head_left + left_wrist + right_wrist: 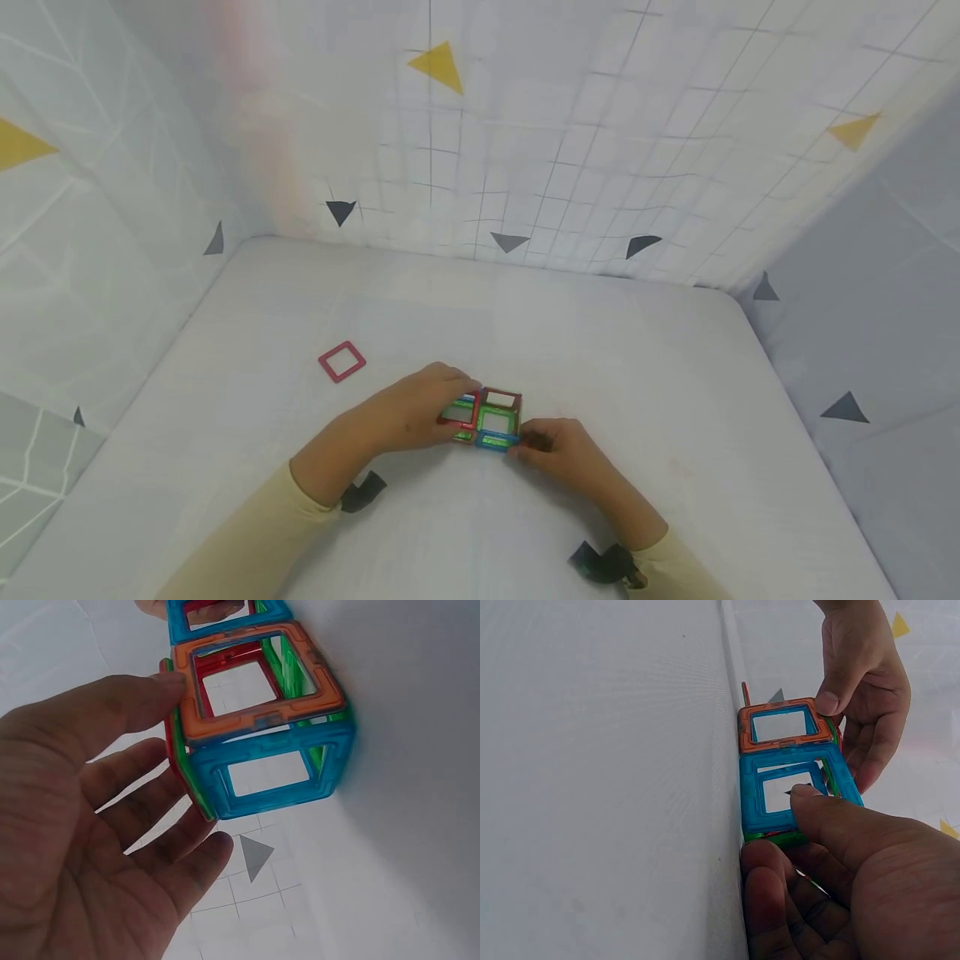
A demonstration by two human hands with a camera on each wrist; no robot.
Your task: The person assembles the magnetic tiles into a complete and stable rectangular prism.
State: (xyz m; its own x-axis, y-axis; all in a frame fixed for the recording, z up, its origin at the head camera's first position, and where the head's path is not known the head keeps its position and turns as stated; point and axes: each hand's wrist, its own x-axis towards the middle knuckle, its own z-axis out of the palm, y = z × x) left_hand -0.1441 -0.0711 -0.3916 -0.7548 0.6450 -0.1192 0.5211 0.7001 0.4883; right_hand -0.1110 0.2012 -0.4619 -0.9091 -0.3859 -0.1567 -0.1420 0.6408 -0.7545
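Two hands meet on a block of magnetic tiles in the middle of the surface — the left hand touches its side with loosely spread fingers, the right hand pinches the near blue tile. A red square tile lies apart — off to the left.

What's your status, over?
Both hands on the tile block: left hand touching its side, fingers straight; right hand pinching the near end. Spare red tile lies apart, left. Nothing in the way.

tile structure on table between left hand and right hand, loose square tile apart, behind-left
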